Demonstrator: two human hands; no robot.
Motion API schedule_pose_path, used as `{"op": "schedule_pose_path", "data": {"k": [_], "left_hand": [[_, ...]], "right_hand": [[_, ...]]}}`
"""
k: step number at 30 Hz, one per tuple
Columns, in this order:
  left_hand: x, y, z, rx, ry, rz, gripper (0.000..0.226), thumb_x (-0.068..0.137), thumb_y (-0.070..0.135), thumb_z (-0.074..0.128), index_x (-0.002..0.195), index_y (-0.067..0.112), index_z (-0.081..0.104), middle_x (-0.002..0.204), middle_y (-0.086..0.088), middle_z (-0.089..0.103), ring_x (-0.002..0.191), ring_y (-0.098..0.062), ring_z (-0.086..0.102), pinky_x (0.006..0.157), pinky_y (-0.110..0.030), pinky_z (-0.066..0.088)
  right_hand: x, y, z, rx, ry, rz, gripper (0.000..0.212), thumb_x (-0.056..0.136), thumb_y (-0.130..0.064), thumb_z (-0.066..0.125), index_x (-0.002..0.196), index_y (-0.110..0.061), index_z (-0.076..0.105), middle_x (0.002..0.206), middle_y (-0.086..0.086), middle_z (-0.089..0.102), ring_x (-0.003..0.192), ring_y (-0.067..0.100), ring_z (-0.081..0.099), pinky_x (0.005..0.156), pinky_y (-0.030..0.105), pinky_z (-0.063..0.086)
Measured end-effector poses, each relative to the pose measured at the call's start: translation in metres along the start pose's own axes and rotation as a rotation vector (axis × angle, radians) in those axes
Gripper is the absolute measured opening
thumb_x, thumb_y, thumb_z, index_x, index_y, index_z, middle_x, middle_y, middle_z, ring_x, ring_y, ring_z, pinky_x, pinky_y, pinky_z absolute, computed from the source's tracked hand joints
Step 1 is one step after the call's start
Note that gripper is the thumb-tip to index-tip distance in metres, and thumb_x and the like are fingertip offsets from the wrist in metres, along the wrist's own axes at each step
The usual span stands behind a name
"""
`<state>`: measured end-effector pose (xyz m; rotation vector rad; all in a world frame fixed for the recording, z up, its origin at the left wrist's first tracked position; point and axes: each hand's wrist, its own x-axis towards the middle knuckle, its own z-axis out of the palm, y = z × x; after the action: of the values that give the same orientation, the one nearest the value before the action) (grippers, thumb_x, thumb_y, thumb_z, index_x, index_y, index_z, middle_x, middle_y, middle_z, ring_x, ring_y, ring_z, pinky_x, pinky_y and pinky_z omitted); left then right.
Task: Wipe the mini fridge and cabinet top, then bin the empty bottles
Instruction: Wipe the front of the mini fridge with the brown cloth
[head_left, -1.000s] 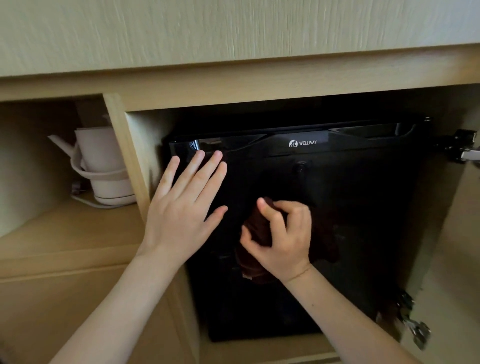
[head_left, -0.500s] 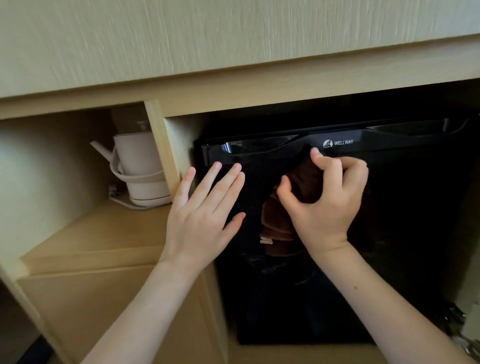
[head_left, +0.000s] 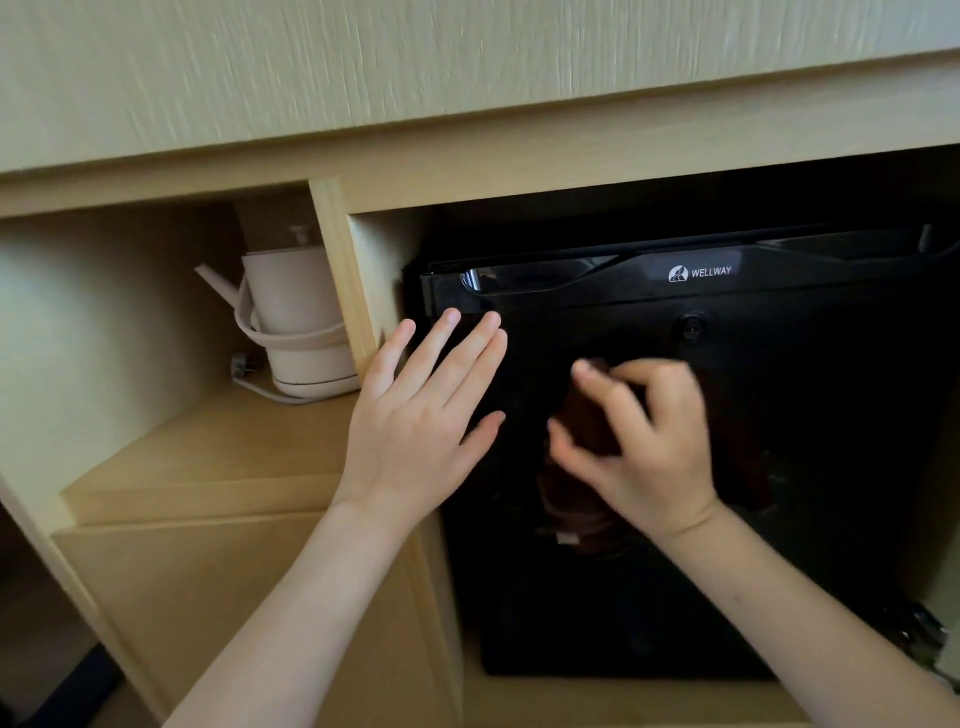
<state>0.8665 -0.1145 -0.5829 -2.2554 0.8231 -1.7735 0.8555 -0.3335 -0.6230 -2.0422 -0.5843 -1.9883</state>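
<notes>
The right hand (head_left: 639, 447) grips a bunched dark brown cloth (head_left: 587, 431) against the middle of the glossy black mini fridge (head_left: 805, 415) in the pale wooden cabinet (head_left: 467, 171), most of its door lying rightward and below, while the left hand (head_left: 421, 415) rests flat, fingers straight, at its left edge.

1 head-worn view looks forward and down, close to the mini fridge (head_left: 779, 441) inside its cabinet (head_left: 332, 249).

Shows glossy black plastic on the mini fridge (head_left: 805, 415) at right, matt wood grain on the cabinet (head_left: 467, 78), soft brown cloth (head_left: 584, 426).
</notes>
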Motion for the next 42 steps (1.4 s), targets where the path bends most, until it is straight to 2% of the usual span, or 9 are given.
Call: {"op": "schedule_pose_path", "data": {"k": [4,6,12,15,20,25,33,37,42], "left_hand": [[-0.001,0.0,0.0,0.0,0.003,0.008,0.057,0.095,0.037,0.06,0.146,0.014,0.049,0.155,0.0,0.043,0.142,-0.025,0.042,0.12,-0.045,0.023],[0.0,0.0,0.0,0.004,0.006,0.01,0.057,0.095,0.037,0.059,0.146,0.014,0.049,0.155,0.0,0.044,0.142,-0.025,0.042,0.12,-0.044,0.022],[0.0,-0.001,-0.001,0.007,-0.01,0.019,0.057,0.096,0.037,0.058,0.147,0.013,0.047,0.156,-0.001,0.041,0.143,-0.025,0.04,0.12,-0.045,0.021],[0.0,-0.004,-0.003,0.0,-0.021,0.028,0.057,0.096,0.035,0.061,0.146,0.012,0.048,0.155,-0.003,0.043,0.143,-0.026,0.04,0.122,-0.046,0.019],[-0.003,-0.019,-0.011,0.0,0.011,-0.002,0.053,0.094,0.031,0.062,0.143,0.011,0.053,0.152,-0.003,0.046,0.143,-0.026,0.04,0.123,-0.043,0.019],[-0.006,-0.04,-0.018,-0.012,0.034,0.004,0.051,0.097,0.028,0.057,0.144,0.011,0.05,0.153,-0.002,0.045,0.144,-0.02,0.038,0.123,-0.045,0.017],[-0.009,-0.041,-0.02,-0.042,-0.023,0.003,0.054,0.097,0.029,0.056,0.147,0.011,0.046,0.155,-0.002,0.041,0.147,-0.017,0.031,0.124,-0.043,0.015],[-0.009,-0.041,-0.019,-0.047,-0.013,0.007,0.054,0.098,0.028,0.055,0.147,0.012,0.045,0.155,-0.002,0.043,0.146,-0.017,0.031,0.125,-0.042,0.012],[-0.009,-0.04,-0.019,-0.065,-0.014,0.012,0.053,0.097,0.027,0.056,0.147,0.012,0.045,0.154,-0.003,0.044,0.146,-0.018,0.032,0.125,-0.043,0.014]], "right_hand": [[0.03,0.006,0.001,-0.042,0.157,0.212,0.046,0.08,-0.034,0.076,0.113,-0.004,0.066,0.095,0.017,0.053,0.087,0.029,0.049,0.071,0.04,0.046],[0.024,-0.004,0.008,-0.06,0.159,0.219,0.046,0.079,-0.033,0.077,0.111,-0.002,0.068,0.093,0.018,0.055,0.086,0.029,0.05,0.072,0.038,0.044],[-0.032,-0.027,0.015,0.011,-0.153,-0.138,0.043,0.084,-0.032,0.073,0.12,-0.011,0.065,0.104,0.009,0.049,0.087,0.031,0.053,0.07,0.043,0.047],[-0.031,-0.019,0.007,0.045,-0.215,-0.188,0.044,0.086,-0.034,0.071,0.122,-0.012,0.059,0.103,0.009,0.051,0.09,0.027,0.053,0.074,0.039,0.046],[0.017,-0.002,0.0,0.016,0.004,0.073,0.048,0.081,-0.037,0.074,0.116,-0.01,0.056,0.1,0.013,0.053,0.085,0.032,0.055,0.07,0.046,0.048],[0.046,-0.016,0.017,-0.034,0.171,0.274,0.047,0.079,-0.037,0.076,0.109,-0.007,0.054,0.1,0.017,0.056,0.088,0.03,0.052,0.071,0.043,0.049],[-0.001,-0.043,0.025,0.045,-0.175,-0.161,0.041,0.083,-0.03,0.073,0.113,-0.006,0.061,0.095,0.015,0.062,0.084,0.028,0.054,0.069,0.04,0.047],[0.028,-0.022,0.015,0.022,-0.016,0.034,0.04,0.083,-0.032,0.074,0.108,-0.003,0.063,0.096,0.015,0.057,0.079,0.033,0.054,0.068,0.043,0.044],[0.061,-0.022,0.02,-0.012,0.185,0.231,0.04,0.081,-0.03,0.076,0.105,-0.002,0.062,0.098,0.014,0.051,0.086,0.027,0.047,0.073,0.036,0.044]]}}
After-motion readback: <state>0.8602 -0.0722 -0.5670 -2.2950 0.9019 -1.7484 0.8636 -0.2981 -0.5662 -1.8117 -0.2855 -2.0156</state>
